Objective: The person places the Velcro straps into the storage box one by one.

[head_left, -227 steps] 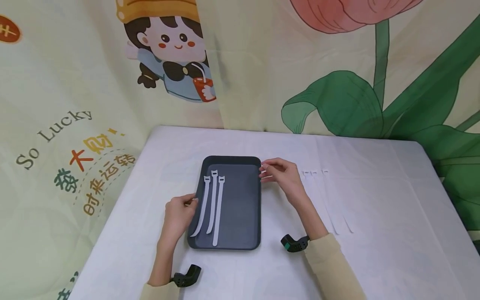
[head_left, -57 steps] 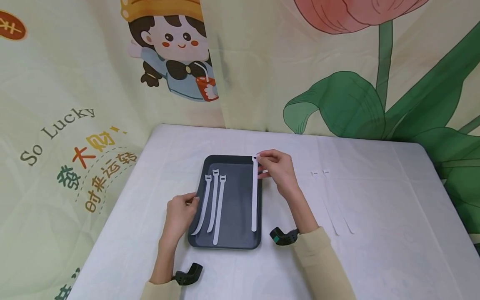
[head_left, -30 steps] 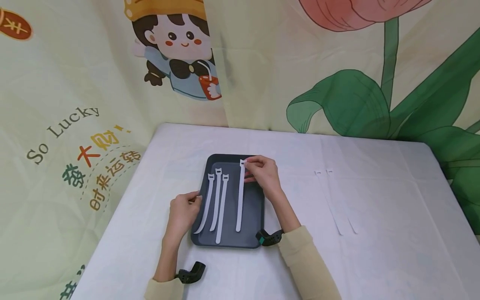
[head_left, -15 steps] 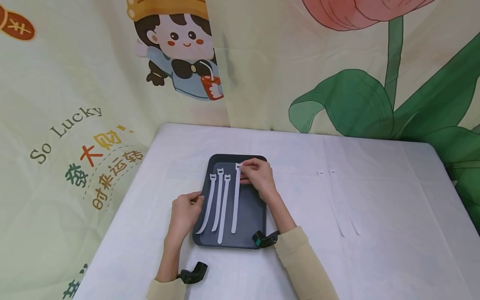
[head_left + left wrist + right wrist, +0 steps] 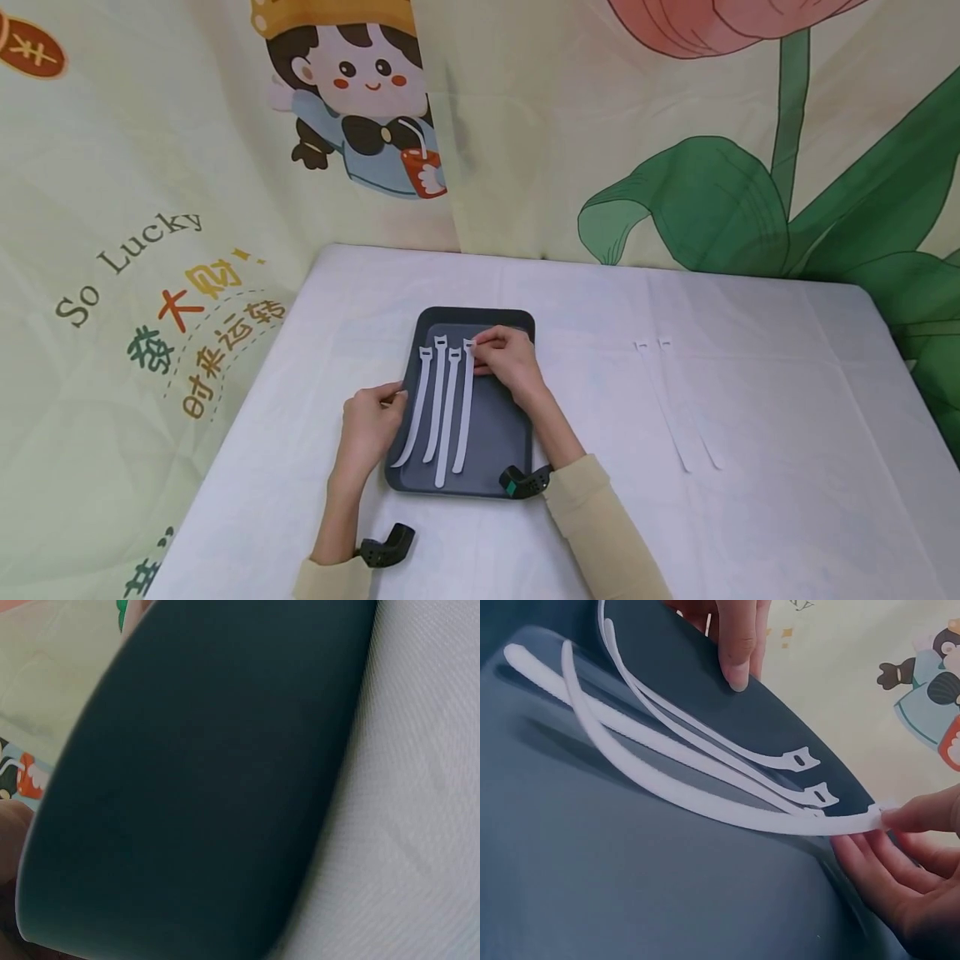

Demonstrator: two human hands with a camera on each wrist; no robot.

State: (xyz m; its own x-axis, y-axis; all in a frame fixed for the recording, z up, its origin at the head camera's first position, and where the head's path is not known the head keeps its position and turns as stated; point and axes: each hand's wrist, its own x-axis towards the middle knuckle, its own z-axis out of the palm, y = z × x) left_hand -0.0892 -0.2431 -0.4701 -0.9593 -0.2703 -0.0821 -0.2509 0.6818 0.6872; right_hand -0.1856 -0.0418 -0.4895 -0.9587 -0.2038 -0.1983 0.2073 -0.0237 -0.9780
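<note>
Nearest the person, the left hand (image 5: 367, 421) sits at the near-left rim of the dark tray (image 5: 517, 400), fingers curled against the edge w/ the thumb tip on the rim (the right wrist view shows a fingertip resting on the tray's lip) — so it steadies the tray. Just right of it, three white strap ties (image 5: 435, 400) lie lengthwise on the tray floor, heads toward the far end, tails bowing a bit at the near end. Beside them on the right is the fourth tie (image 5: 462, 408), its slotted head pinched between thumb and forefinger of the right hand (image 5: 504, 360) at the far end of the tray; its tail already lies down on the tray, near the third tie. Further right on the white tablecloth (image 5: 750, 517), well apart from the tray, two more ties (image 5: 678, 400) wait, pale against the cloth and hard to make out. Risks, as I judge them: the held tie is springy — let go while the head is lifted and it may flick sideways onto its neighbour or skew out of line. Its head is v. close to the third tie's, so a small nudge could knock the row crooked. If the left hand eases off, the tray may slide on the cloth.
</note>
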